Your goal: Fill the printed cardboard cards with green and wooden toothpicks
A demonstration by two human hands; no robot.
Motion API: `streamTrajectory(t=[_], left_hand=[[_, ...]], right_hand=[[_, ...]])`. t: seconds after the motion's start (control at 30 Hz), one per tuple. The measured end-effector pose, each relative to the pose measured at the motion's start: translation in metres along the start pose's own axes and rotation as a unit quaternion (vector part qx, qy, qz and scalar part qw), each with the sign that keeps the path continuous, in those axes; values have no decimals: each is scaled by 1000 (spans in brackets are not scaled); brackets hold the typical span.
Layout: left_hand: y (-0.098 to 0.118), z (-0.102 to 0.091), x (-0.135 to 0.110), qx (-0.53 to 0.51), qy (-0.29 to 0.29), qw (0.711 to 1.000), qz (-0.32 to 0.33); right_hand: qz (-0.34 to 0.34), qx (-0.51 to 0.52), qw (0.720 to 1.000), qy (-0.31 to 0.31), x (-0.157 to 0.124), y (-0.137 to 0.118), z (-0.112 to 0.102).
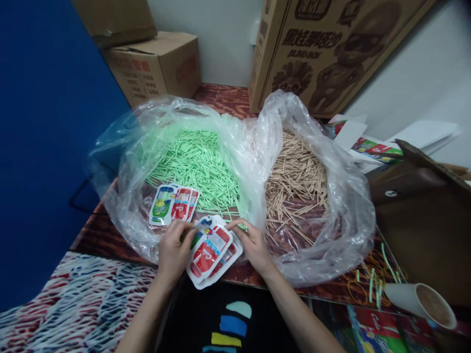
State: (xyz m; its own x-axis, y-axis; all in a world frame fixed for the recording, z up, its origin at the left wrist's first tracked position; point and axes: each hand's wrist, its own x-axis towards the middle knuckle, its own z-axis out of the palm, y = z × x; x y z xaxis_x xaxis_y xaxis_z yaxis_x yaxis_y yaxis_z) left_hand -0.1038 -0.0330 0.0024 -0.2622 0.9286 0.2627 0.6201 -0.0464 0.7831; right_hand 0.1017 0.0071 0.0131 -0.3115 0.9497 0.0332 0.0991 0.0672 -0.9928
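My left hand point(173, 251) pinches the left edge of a small stack of red-and-white Cola packets point(210, 252) in front of me. My right hand point(253, 245) is closed round a bundle of light green sticks point(243, 227), whose ends show between the fingers. Its index fingertip reaches to the packets' top edge. Just beyond my left hand, more packets point(173, 203), one green and the others red, lie on the near side of an open plastic bag. That bag holds a heap of green sticks point(200, 166).
A second clear bag point(349, 230) at right holds brown sticks point(296, 176). Cardboard boxes point(176, 63) stand at the back. Farther right are an open carton point(415, 220), rubber bands, loose green sticks and a tipped paper cup point(419, 301). A blue panel point(47, 122) borders the left.
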Motion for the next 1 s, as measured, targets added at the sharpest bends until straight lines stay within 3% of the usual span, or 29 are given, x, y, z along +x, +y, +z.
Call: streamTrajectory(t=[0.17,0.5,0.8,0.9,1.0], left_hand=[[-1,2,0,19,-22,999,27],[7,-12,4,-78,37,996,-10],[21,4,-1,-115,-22,993,-2],[21,9,-5,-120,-36,992,0],[24,14,-7,-137,-52,989,5]], right_hand=[[6,14,1000,-9,1,-5,-1],[1,11,999,-34,3,-8,-1],[26,33,999,-19,3,-2,-3],[35,67,997,7,5,-7,-8],[55,190,979,56,14,-16,-15]])
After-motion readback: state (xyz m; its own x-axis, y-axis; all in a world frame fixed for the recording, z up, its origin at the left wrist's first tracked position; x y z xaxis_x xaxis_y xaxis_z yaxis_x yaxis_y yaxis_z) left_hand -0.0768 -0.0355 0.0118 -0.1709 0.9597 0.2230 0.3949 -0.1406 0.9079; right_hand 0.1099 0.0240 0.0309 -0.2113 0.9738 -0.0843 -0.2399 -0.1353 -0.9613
